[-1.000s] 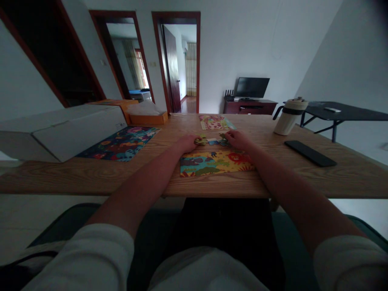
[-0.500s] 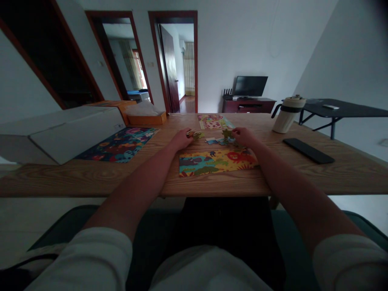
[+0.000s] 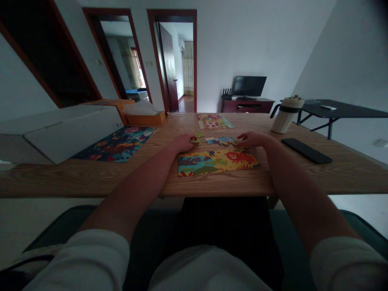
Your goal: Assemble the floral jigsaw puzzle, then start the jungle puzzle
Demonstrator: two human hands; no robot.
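My left hand (image 3: 184, 142) is closed around a small stack of puzzle pieces (image 3: 195, 141), low over the wooden table. At the right end of a loose row of blue and white puzzle pieces (image 3: 223, 140), my right hand (image 3: 249, 139) pinches a puzzle piece (image 3: 237, 142); the fingers partly hide it. Nearer to me lies a yellow and teal animal picture (image 3: 216, 161) with a red lion. A greenish piece (image 3: 199, 135) shows just beyond the left fingers.
Behind the pieces lies a pink and green picture sheet (image 3: 214, 121). To the left are a dark blue picture sheet (image 3: 121, 143), a white box (image 3: 72, 129) and an orange box (image 3: 145, 118). A tumbler (image 3: 285, 117) and a black flat object (image 3: 306, 150) are on the right.
My right hand has come down with a greenish piece to the right end of the row, its wrist swinging outward. The left hand has lowered slightly, still holding its stack.
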